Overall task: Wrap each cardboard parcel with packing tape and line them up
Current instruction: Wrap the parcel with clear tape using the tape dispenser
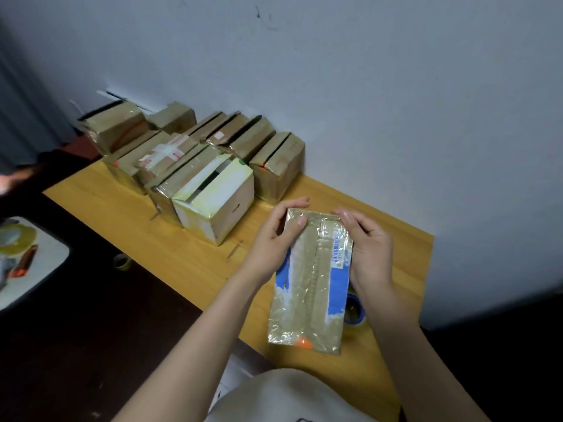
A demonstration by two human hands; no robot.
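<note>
I hold a flat cardboard parcel (310,281), wrapped in glossy clear tape, with blue print, a barcode label and an orange dot near its close end. My left hand (274,239) grips its left edge, thumb on top near the far corner. My right hand (368,248) grips the right edge. The parcel hangs tilted above the wooden table (195,254). Several taped parcels (189,156) stand in rows at the table's far end against the wall, among them a white and yellow box (219,202). A roll of tape with a blue core (356,309) lies on the table, partly hidden under the parcel.
A white stool or tray (39,263) at the left carries a yellowish tape roll (18,239) and an orange-handled cutter (26,263). A small tape roll (122,261) lies on the dark floor by the table's left edge. The grey wall (365,102) runs behind the table.
</note>
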